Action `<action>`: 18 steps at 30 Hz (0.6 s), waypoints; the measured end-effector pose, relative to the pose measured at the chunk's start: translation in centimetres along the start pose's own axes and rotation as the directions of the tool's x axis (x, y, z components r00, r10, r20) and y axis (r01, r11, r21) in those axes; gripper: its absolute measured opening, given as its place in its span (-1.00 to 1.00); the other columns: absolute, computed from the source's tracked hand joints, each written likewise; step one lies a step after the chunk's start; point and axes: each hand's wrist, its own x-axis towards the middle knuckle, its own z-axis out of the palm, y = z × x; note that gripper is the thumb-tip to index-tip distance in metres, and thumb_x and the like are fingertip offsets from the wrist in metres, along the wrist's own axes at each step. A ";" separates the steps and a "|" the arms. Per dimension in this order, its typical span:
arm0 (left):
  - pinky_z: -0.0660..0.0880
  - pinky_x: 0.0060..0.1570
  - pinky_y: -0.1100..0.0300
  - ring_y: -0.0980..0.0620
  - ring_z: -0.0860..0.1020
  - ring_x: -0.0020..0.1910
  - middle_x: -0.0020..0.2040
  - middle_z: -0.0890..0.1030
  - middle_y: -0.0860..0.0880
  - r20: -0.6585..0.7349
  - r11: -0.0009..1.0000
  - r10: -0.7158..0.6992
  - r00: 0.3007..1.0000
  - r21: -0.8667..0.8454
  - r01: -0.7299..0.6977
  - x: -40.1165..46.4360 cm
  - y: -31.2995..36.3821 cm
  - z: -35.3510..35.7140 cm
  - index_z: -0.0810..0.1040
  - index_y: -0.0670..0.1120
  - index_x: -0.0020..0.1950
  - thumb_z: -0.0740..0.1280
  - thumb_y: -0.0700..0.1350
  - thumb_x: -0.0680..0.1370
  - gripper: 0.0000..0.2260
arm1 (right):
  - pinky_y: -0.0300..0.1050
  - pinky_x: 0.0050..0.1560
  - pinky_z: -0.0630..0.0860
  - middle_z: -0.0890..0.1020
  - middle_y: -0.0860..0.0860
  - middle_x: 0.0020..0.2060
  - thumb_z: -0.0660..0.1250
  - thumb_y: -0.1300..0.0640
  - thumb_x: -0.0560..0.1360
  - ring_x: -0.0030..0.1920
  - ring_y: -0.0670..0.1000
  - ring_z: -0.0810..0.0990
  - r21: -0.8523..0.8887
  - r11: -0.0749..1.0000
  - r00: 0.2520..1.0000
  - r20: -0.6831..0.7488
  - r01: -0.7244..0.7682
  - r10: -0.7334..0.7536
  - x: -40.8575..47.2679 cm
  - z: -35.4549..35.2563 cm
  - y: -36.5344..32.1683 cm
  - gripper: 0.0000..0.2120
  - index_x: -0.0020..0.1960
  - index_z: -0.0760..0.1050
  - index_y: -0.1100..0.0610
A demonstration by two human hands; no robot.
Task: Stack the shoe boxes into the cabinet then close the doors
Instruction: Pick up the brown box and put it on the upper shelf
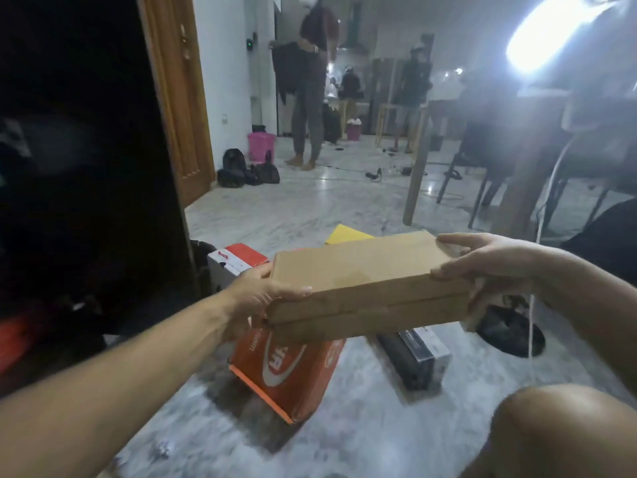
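Observation:
A plain brown cardboard shoe box (365, 281) is held level in the air above the floor. My left hand (258, 298) grips its left end, thumb on the lid. My right hand (482, 267) grips its right end, fingers curled over the top edge. Below it on the marble floor lie an orange box with white lettering (289, 370), a red and white box (234, 262), a black box (413, 353) and a yellow box (344, 234), partly hidden. The dark cabinet interior (79, 201) opens at the left, with its wooden door (179, 98) swung outward.
My bare knee (565, 429) is at the bottom right. A dark bag (510, 334) lies right of the boxes. Table and chair legs (417, 167) stand ahead to the right. People stand in the far room, with bags (248, 170) and a pink bucket (261, 146) by the wall.

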 end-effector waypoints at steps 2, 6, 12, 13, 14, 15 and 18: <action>0.59 -0.20 0.12 -0.06 0.67 -0.09 -0.04 0.71 -0.09 -0.070 0.999 0.042 0.997 0.018 -0.041 -0.9 1.3 -2.3 0.61 -0.13 0.13 0.62 -0.21 0.19 -0.48 | 0.39 -0.14 0.59 0.63 0.17 0.11 0.70 0.17 0.08 0.02 0.22 0.69 -0.025 0.996 0.996 0.034 0.080 -0.079 0.3 1.7 -2.7 -0.08 0.37 0.41 -0.03; 0.53 -0.24 0.18 -0.02 0.63 -0.14 -0.08 0.69 -0.06 -0.223 0.995 0.099 0.970 0.048 -0.091 -3.3 3.3 -6.9 0.57 -0.07 0.00 0.56 -0.30 0.30 -0.65 | 0.37 -0.12 0.61 0.61 0.15 0.12 0.70 0.09 -0.02 0.01 0.19 0.68 -0.070 0.974 0.974 0.080 0.216 -0.210 1.8 5.7 -7.5 0.05 0.41 0.36 -0.07; 0.52 -0.14 0.07 -0.11 0.59 0.04 0.07 0.64 -0.08 -0.414 0.985 0.117 0.903 0.166 -0.052 -6.4 6.5 -14.0 0.48 -0.06 0.14 0.66 -0.05 -0.06 -0.20 | 0.24 -0.22 0.64 0.61 0.17 0.10 0.74 0.07 -0.02 0.01 0.19 0.67 -0.039 0.939 0.929 0.165 0.342 -0.332 4.7 12.1 -13.1 0.15 0.48 0.29 -0.01; 0.50 -0.11 0.06 -0.12 0.58 0.11 0.10 0.63 -0.08 -0.453 0.979 0.133 0.882 0.201 -0.044 -6.7 7.1 -15.4 0.48 -0.07 0.19 0.65 0.01 -0.13 -0.10 | 0.26 -0.21 0.64 0.62 0.17 0.09 0.72 0.05 -0.04 0.00 0.19 0.67 -0.023 0.933 0.920 0.177 0.359 -0.350 5.3 13.0 -13.9 0.13 0.46 0.31 -0.02; 0.48 -0.10 0.07 -0.12 0.56 0.14 0.12 0.62 -0.07 -0.485 0.972 0.151 0.861 0.231 -0.041 -7.1 7.7 -16.7 0.48 -0.08 0.22 0.64 0.03 -0.15 -0.05 | 0.27 -0.20 0.64 0.63 0.17 0.07 0.70 0.03 -0.05 -0.02 0.19 0.68 0.000 0.925 0.908 0.190 0.381 -0.374 5.8 14.0 -14.7 0.10 0.43 0.35 -0.02; 0.45 -0.08 0.07 -0.11 0.54 0.16 0.14 0.61 -0.07 -0.505 0.967 0.166 0.847 0.250 -0.041 -7.7 8.4 -17.8 0.48 -0.09 0.24 0.65 0.03 -0.11 -0.06 | 0.27 -0.20 0.64 0.65 0.18 0.05 0.70 0.01 -0.06 -0.03 0.18 0.69 0.024 0.915 0.894 0.202 0.403 -0.399 6.3 15.0 -15.5 0.08 0.41 0.38 -0.01; 0.38 0.03 0.06 -0.07 0.47 0.18 0.18 0.56 -0.07 -0.571 0.958 0.184 0.800 0.285 -0.017 -9.1 10.6 -21.5 0.45 -0.13 0.25 0.67 -0.07 0.13 -0.24 | 0.20 -0.24 0.65 0.64 0.17 0.05 0.72 -0.03 -0.05 -0.05 0.18 0.69 0.072 0.882 0.854 0.223 0.466 -0.470 7.5 18.1 -18.1 0.05 0.39 0.40 -0.01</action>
